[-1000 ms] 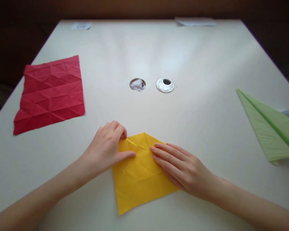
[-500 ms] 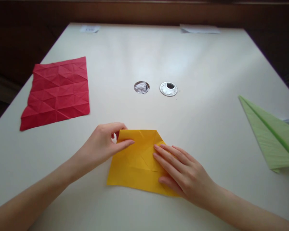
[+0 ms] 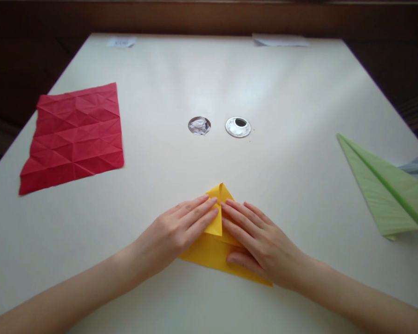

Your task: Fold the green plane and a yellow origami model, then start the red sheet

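The yellow origami paper point(image 3: 209, 253) lay in the lower middle of the white table point(image 3: 181, 304), its folded peak pointing to the far side. The left hand point(image 3: 172, 232) lay over its left slope, fingers extended and close together on a flap whose straight edge ran down the middle; its thumb was hidden. The right hand point(image 3: 271, 246) rested flat on the right slope, fingertips just beside that edge, thumb set wide from the fingers. Both pressed with opened palms rather than pinching. The lower edge showed beneath them, one corner jutting out under the right palm.

White surface stretched from the peak to the round hole point(image 3: 199, 125) and the metal grommet point(image 3: 238, 127). Well apart on the left, the creased red paper point(image 3: 75, 137) reached the table's side edge; on the right lay the folded green paper point(image 3: 379, 185).
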A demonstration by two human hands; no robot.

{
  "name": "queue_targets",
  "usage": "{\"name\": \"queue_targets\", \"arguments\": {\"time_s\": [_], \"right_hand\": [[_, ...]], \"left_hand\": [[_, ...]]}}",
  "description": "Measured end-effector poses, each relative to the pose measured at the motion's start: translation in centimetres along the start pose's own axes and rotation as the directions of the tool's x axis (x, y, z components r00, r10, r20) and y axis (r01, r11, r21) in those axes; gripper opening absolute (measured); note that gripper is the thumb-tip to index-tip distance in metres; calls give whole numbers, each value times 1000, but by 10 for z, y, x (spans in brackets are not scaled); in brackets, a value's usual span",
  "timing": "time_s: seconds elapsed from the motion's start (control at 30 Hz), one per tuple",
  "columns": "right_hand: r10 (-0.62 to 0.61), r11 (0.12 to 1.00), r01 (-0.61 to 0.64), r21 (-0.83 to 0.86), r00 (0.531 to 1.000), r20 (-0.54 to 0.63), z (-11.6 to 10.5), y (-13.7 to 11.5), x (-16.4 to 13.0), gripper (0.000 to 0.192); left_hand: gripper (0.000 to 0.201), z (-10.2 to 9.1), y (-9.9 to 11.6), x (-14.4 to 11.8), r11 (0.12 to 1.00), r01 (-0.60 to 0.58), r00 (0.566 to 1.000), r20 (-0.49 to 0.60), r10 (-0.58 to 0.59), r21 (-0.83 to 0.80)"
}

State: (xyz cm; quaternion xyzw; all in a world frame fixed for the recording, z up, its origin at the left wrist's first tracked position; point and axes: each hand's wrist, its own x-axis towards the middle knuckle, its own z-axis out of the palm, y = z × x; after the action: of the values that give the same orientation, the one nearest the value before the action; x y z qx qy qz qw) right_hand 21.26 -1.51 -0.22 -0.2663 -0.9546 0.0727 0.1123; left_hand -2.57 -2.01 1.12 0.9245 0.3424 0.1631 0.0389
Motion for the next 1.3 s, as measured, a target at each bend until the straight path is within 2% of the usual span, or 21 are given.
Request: {"name": "queue_targets", "arguments": {"time_s": [0.13, 0.33, 0.5, 0.67, 0.9, 1.3], "right_hand": [[12, 1000, -12, 22, 1000, 4, -1, 3, 0, 51], [-72, 996, 70, 61, 997, 31, -4, 15, 1, 49], [-95, 993, 103, 64, 989, -117, -4, 16, 2, 40], [-169, 980, 184, 71, 969, -179, -4, 15, 2, 32], [-143, 985, 157, 68, 974, -173, -6, 14, 3, 30], [-146, 984, 160, 76, 976, -161, -6, 15, 2, 32]], "left_hand": [[38, 2, -4, -5, 994, -94, 990, 112, 88, 47], [36, 6, -3, -7, 989, -133, 990, 64, 129, 71], [30, 4, 1, -7, 981, -195, 981, -2, 195, 11], [28, 5, 1, -8, 981, -193, 981, -23, 193, -15], [26, 5, 1, -7, 979, -206, 977, -53, 206, 6], [27, 5, 1, -8, 978, -210, 977, -36, 209, -14]]}}
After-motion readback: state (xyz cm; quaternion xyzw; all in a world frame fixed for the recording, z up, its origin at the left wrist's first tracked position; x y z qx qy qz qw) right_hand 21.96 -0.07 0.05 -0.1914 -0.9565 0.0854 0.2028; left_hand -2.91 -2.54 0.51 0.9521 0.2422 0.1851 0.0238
